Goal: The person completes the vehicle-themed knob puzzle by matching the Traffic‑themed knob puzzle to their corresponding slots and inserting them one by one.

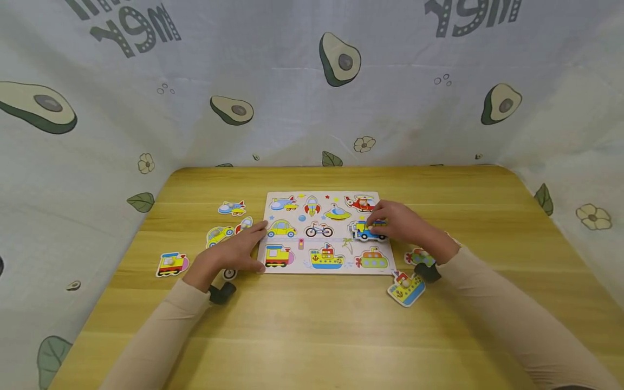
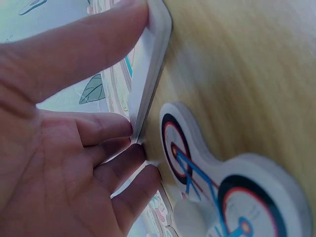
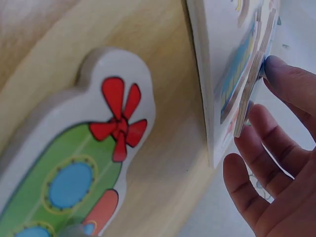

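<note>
A pale wooden puzzle board with vehicle pictures lies on the table. My left hand rests at its left edge, thumb by the near corner and fingers spread along the side. In the left wrist view, the thumb and fingertips touch the board's edge. My right hand pinches a blue truck puzzle piece over the right side of the board. The right wrist view shows this piece edge-on, tilted close over its matching picture, with thumb and fingers around it.
Left of the board lie a train piece, a yellow car piece, a plane piece, a rocket piece and a bicycle piece. A ship piece and a green submarine piece lie near the right forearm.
</note>
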